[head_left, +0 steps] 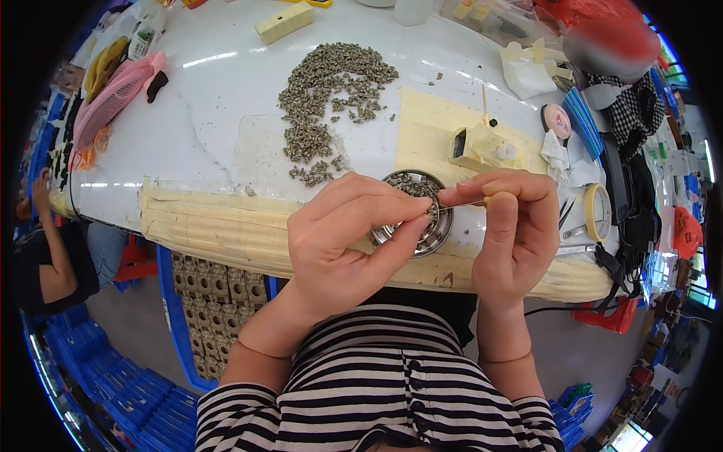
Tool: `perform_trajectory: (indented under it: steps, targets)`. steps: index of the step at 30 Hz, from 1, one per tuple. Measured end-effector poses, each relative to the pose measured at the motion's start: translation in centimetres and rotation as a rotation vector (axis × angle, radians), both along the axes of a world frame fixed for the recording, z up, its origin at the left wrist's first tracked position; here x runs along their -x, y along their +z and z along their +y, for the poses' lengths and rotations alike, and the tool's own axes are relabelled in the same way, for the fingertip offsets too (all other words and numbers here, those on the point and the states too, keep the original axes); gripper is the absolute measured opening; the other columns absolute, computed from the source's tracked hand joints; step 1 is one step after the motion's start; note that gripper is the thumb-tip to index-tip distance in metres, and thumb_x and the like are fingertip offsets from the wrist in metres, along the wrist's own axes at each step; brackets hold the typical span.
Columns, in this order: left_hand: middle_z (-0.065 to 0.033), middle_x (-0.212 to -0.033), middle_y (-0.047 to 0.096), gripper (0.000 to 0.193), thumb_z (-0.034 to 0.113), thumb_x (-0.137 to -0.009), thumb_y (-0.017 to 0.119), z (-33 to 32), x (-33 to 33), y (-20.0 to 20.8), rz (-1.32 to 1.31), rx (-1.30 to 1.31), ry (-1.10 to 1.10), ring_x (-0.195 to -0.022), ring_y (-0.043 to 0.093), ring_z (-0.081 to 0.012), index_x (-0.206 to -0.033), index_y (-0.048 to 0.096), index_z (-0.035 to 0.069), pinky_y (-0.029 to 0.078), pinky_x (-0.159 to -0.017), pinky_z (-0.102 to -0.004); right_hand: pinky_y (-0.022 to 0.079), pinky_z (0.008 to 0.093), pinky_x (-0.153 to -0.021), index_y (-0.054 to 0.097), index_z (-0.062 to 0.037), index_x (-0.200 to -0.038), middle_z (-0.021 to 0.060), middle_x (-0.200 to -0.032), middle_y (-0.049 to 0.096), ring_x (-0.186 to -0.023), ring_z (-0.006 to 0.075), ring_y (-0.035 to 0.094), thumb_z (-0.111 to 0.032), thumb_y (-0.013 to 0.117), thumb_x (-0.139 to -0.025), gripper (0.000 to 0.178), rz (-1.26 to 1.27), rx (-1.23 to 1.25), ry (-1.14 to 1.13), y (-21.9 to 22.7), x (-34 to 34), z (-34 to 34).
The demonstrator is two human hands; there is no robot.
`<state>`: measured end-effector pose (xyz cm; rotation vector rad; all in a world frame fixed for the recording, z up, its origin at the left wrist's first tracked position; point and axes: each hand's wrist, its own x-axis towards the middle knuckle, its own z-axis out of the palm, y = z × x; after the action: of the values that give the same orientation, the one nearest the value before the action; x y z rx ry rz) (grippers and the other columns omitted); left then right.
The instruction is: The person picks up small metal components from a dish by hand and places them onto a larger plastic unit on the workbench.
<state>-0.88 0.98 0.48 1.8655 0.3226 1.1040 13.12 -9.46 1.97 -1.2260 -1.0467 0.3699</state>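
My left hand (350, 241) is closed in a pinch, with a tiny metal part between thumb and forefinger, mostly hidden by the fingertips. My right hand (516, 233) grips a thin pale stick (461, 204) whose tip reaches the left fingertips. Below both hands stands a round metal bowl (446, 239) holding many small metal parts, partly covered by the left fingers. Farther off on the white table lies a large loose heap of small grey metal parts (320, 87), with a few strays at its edge.
Yellowish tape covers the table's front edge (226, 226). A tape-wrapped block with a small bottle (482, 151) stands behind my right hand; a tape roll (597, 212) lies to its right. Far left is a pink fan (113, 113). Below sits a blue crate of metal castings (215, 301); another person (56, 256) sits left.
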Motion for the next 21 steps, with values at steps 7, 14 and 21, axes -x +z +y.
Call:
perform_trajectory:
  steps: [7,14,21]
  targets:
    - [-0.0116,-0.084,0.069,0.021,-0.012,-0.073,0.072,-0.04,0.06,-0.05,0.003,0.002,0.005,-0.076,0.064,-0.0185,-0.093,0.071,-0.003,0.048,-0.068,-0.0272,0.054,0.0266,-0.078,0.052,0.0034,-0.102,0.0144,-0.096,0.066,-0.085,0.0175,0.068,-0.008,0.055,-0.1,0.012,-0.002,-0.018,0.008,-0.13,-0.06,-0.04]
    - [-0.0117,-0.083,0.069,0.021,-0.012,-0.073,0.072,0.0,0.06,-0.02,0.002,-0.002,0.002,-0.076,0.064,-0.0188,-0.092,0.071,-0.003,0.048,-0.068,-0.0273,0.054,0.027,-0.078,0.052,0.0034,-0.102,0.0141,-0.095,0.066,-0.084,0.0174,0.068,-0.008,0.056,-0.1,0.012,-0.011,-0.021,-0.001,-0.26,-0.07,-0.05]
    - [-0.012,-0.083,0.069,0.021,-0.012,-0.073,0.073,0.0,0.06,-0.08,-0.002,-0.009,0.007,-0.075,0.064,-0.0191,-0.092,0.071,-0.004,0.048,-0.068,-0.0276,0.054,0.0272,-0.077,0.052,0.0037,-0.1,0.0136,-0.093,0.065,-0.082,0.0169,0.067,-0.008,0.058,-0.099,0.013,-0.001,-0.032,0.001,-0.35,-0.15,-0.06]
